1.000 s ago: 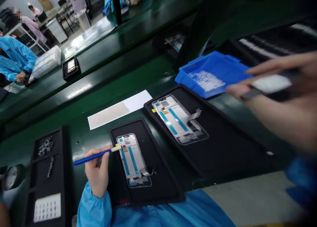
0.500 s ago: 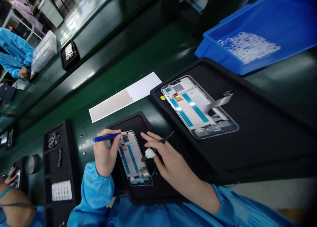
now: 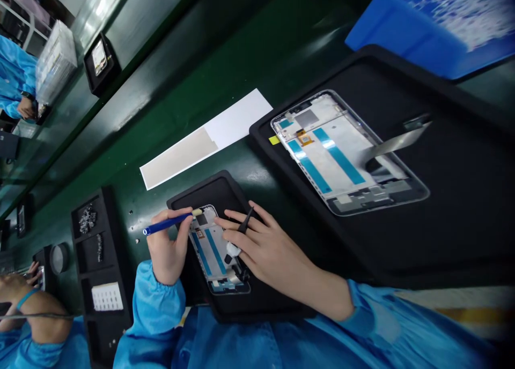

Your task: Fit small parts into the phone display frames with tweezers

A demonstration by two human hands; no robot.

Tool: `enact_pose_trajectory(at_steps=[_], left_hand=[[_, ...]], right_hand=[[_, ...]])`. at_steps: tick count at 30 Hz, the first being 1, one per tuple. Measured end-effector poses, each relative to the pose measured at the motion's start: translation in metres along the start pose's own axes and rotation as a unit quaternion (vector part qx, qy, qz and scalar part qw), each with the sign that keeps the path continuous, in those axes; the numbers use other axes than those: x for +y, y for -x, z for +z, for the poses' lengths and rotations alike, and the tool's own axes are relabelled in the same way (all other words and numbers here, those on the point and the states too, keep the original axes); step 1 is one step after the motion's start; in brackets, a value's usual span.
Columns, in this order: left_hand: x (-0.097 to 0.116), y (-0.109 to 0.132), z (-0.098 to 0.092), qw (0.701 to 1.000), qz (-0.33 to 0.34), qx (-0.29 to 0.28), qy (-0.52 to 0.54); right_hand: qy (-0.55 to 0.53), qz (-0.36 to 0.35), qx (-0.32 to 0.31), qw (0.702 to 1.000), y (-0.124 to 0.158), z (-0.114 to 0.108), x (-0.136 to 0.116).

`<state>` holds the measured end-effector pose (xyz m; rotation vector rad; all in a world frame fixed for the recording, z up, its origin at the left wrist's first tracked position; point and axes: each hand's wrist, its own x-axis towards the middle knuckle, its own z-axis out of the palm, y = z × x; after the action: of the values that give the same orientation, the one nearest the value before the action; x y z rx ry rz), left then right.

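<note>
My left hand (image 3: 167, 253) is closed around a blue pen-shaped tool (image 3: 164, 224) with a pale yellow tip. That tip is at the upper end of an open phone frame (image 3: 220, 278), which has blue strips and a small copper-coloured flex part. My right hand (image 3: 277, 243) is over the frame's right side. Between its fingers is a thin black tool (image 3: 246, 221) with a white wrapping (image 3: 232, 250) near its lower end; the fingers partly hide it. The frame lies in a small black tray (image 3: 219, 187).
A larger black tray (image 3: 454, 197) to the right holds another phone frame (image 3: 341, 160). Beyond are a white paper strip (image 3: 237, 119) and a blue bin (image 3: 406, 36) of clear pieces. A compartment tray (image 3: 107, 227) with small parts stands left. Co-workers' hands (image 3: 27, 109) show farther left.
My right hand has moved in over the phone frame, and its black tool has swung more upright. The pen-shaped tool stays at the frame's top end. The camera view has shifted.
</note>
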<state>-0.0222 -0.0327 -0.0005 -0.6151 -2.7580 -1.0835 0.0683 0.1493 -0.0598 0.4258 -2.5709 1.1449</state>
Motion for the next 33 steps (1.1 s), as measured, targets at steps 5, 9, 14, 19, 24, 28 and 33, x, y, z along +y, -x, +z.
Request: enact_pose_trajectory(at_steps=[5,9,14,19,24,28,33], left_hand=[[0.002,-0.003,0.001,1.0,0.009,-0.004,-0.012],[0.002,-0.003,0.001,1.0,0.017,-0.007,-0.017],[0.007,-0.004,0.003,0.998,0.052,-0.004,-0.043],[0.015,-0.008,0.003,0.992,0.096,-0.008,-0.081],[0.024,-0.013,0.003,0.984,0.13,-0.021,-0.118],[0.025,-0.014,0.004,0.979,0.161,-0.034,-0.116],[0.02,-0.01,0.003,0.987,0.143,-0.04,-0.068]], right_hand=[[-0.009,0.009,-0.003,1.0,0.0,-0.001,0.0],[-0.01,0.013,-0.004,1.0,0.0,-0.001,0.0],[-0.003,0.014,-0.004,1.0,0.0,-0.001,0.0],[-0.005,0.01,0.004,1.0,-0.001,-0.001,0.0],[-0.01,0.013,0.005,1.0,0.0,-0.001,-0.001],[-0.011,0.015,0.003,1.0,0.0,0.0,0.0],[-0.011,0.016,0.003,1.0,0.001,-0.001,0.0]])
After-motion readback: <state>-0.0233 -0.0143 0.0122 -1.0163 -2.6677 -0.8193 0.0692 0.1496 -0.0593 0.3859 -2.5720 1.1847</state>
